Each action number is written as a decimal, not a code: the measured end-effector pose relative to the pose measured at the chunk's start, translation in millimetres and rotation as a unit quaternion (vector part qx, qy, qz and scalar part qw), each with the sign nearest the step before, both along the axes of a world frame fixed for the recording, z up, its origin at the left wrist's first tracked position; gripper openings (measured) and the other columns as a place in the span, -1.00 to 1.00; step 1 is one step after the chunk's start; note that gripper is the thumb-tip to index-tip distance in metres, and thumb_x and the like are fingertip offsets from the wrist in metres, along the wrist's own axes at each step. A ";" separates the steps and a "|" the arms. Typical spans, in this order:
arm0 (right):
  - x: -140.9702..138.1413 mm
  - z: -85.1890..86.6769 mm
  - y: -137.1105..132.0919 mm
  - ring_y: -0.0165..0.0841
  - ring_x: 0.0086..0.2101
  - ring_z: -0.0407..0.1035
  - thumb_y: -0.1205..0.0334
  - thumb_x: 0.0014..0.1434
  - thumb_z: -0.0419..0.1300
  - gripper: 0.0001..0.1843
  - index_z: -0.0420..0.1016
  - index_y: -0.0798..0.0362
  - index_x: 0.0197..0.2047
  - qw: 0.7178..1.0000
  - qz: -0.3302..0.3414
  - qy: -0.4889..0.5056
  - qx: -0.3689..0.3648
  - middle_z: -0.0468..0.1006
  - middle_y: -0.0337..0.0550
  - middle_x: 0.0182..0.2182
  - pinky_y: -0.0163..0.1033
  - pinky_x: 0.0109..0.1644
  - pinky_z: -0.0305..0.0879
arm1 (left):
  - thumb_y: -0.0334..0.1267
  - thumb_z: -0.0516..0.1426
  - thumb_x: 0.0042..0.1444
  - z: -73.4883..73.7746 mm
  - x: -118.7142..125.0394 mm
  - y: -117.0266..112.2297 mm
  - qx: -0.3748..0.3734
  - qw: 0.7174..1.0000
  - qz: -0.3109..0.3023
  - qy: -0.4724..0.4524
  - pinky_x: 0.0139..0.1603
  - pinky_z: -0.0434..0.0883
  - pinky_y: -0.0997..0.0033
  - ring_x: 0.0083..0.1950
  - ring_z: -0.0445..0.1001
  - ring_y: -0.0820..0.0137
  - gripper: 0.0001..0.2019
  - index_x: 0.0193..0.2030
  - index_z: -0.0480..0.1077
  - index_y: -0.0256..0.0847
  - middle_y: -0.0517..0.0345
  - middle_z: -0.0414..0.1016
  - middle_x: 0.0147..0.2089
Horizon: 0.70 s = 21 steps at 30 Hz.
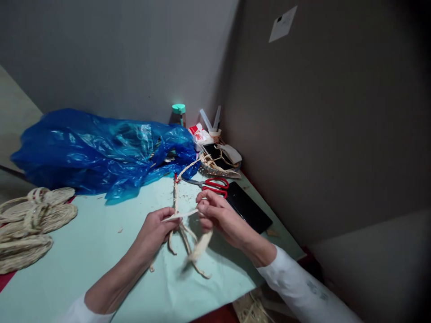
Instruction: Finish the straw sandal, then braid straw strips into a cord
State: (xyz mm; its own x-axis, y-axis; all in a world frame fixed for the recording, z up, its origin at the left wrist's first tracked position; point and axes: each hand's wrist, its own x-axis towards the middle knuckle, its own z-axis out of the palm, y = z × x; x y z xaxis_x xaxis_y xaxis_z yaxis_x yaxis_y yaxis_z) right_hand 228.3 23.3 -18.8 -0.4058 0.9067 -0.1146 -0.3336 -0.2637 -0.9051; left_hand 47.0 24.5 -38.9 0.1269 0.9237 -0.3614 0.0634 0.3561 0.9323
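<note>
My left hand [156, 229] pinches a thin braid of pale plant fibre [175, 197] just above its loose strands [187, 244]. The braid runs up the table to a small red piece [176, 178], where it bends to the right. A flat pale fibre strip [182, 215] stretches between my two hands. My right hand [218, 216] is closed on that strip, thumb against fingers, and its blurred tail hangs below. Beyond my right hand lie red-handled scissors [215, 183], and a flat black device [248, 207] rests to their right.
A large blue plastic bag [90, 150] fills the back left. Woven straw slippers [43, 211] lie at the left edge. In the back corner are a basket [218, 170] with fibre pieces, a jar with a green lid [178, 110] and a small cup [214, 133]. Walls close in behind and right.
</note>
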 end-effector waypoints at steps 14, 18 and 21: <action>99.9 57.2 35.2 -0.22 -0.27 0.34 0.37 0.14 0.12 -0.88 0.40 0.08 -0.21 0.584 -0.408 -0.599 0.366 0.46 0.01 -0.24 -0.09 -0.18 0.25 | -0.14 0.27 -0.06 -3.6 -7.6 1.6 0.015 0.999 -0.025 -0.020 -0.58 -0.14 0.55 -0.59 -0.02 0.65 -0.73 -0.44 0.36 -0.32 0.32 0.23 -0.56; 57.8 24.9 39.9 -0.10 -0.03 0.34 0.36 0.22 0.09 -0.81 0.45 0.16 -0.12 0.607 -0.227 -0.628 0.429 0.44 0.18 0.00 -0.02 0.05 0.22 | -0.18 0.28 -0.01 -5.8 -9.3 2.8 -0.001 0.994 -0.047 -0.097 -0.60 -0.22 0.54 -0.61 -0.07 0.70 -0.75 -0.34 0.41 -0.36 0.29 0.28 -0.49; 10.4 4.7 30.0 -0.30 -0.17 0.41 0.23 0.29 0.12 -0.79 0.46 0.12 -0.07 0.764 -0.054 -0.485 0.423 0.54 -0.02 -0.13 -0.23 -0.07 0.29 | -0.23 0.27 -0.01 -7.1 -8.0 2.6 0.012 0.993 -0.040 -0.110 -0.61 -0.19 0.54 -0.61 -0.05 0.69 -0.78 -0.33 0.42 -0.35 0.29 0.27 -0.50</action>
